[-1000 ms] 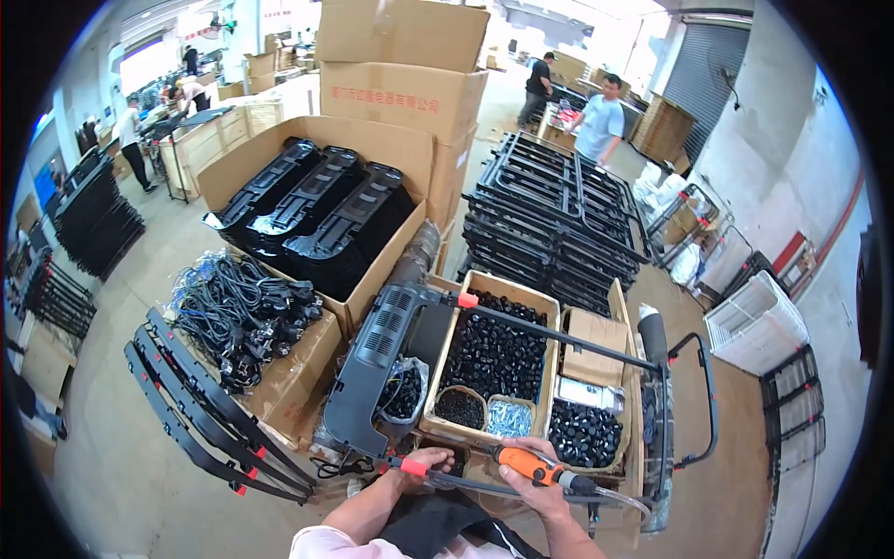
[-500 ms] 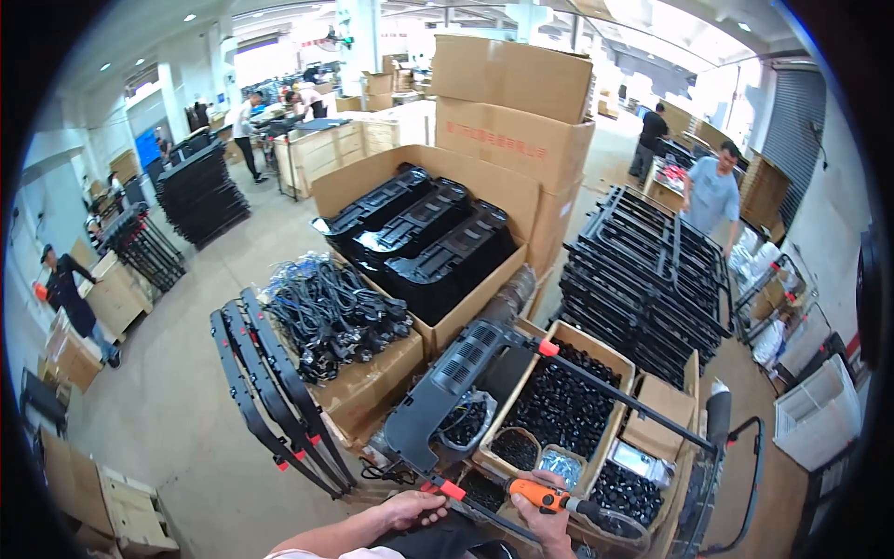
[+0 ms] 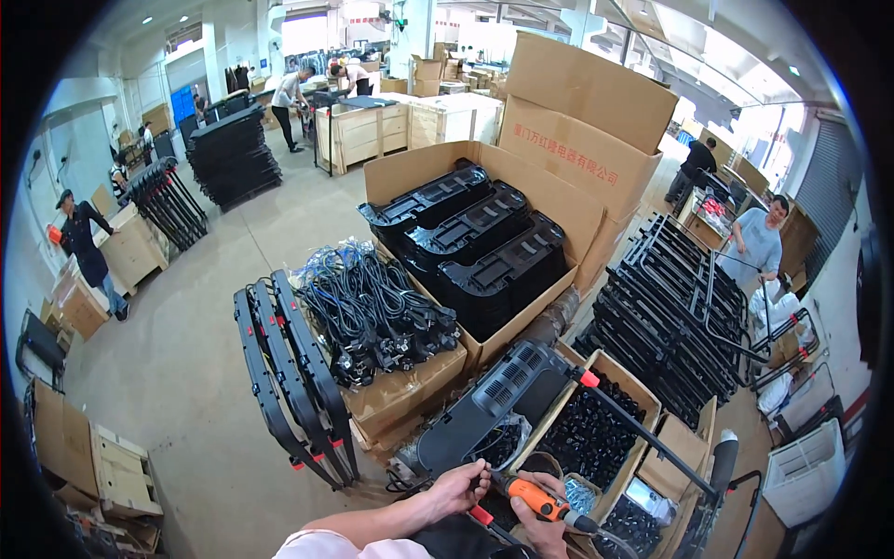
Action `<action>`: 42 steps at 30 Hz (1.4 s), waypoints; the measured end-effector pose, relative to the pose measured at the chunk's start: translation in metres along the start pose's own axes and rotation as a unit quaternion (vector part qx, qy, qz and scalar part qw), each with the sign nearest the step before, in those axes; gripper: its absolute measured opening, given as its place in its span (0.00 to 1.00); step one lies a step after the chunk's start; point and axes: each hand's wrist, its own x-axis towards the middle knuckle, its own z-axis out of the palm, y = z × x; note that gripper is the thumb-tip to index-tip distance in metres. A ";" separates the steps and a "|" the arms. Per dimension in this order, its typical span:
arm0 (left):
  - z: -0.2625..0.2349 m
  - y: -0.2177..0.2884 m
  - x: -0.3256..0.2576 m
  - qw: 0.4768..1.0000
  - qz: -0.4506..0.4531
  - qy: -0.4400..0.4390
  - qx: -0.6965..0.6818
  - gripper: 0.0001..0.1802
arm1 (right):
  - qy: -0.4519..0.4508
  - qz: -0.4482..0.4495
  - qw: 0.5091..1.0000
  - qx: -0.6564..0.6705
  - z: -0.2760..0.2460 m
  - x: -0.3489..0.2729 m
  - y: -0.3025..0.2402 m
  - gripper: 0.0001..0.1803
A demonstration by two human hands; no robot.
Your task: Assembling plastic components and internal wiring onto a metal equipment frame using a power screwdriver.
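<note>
My right hand (image 3: 544,527) is wrapped around an orange power screwdriver (image 3: 535,497), whose nose points left toward my other hand. The fingertips of my left hand (image 3: 463,486) are pinched together near that nose; whatever they hold is too small to make out. Just beyond my hands lies a black vented housing (image 3: 501,395) on a black tubular frame (image 3: 643,429) with red end pieces. A small box of silvery screws (image 3: 579,497) sits beside the screwdriver. Past it, a carton holds many small black parts (image 3: 596,424).
Bundled black power cords (image 3: 372,307) lie on a carton left of a large box of black moulded covers (image 3: 475,238). Curved black frames (image 3: 289,382) lean at the left. Stacked black frames (image 3: 675,317) stand at the right, with a co-worker (image 3: 759,238) beside them.
My left hand has come up and right, closer to the screwdriver's nose. The whole view has shifted, so the surroundings sit farther right and slightly lower. The screwdriver stays in my right hand.
</note>
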 end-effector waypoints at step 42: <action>0.007 0.088 0.055 0.997 0.036 -0.030 0.062 0.18 | -0.049 0.113 0.979 -0.165 0.100 0.258 0.032 0.29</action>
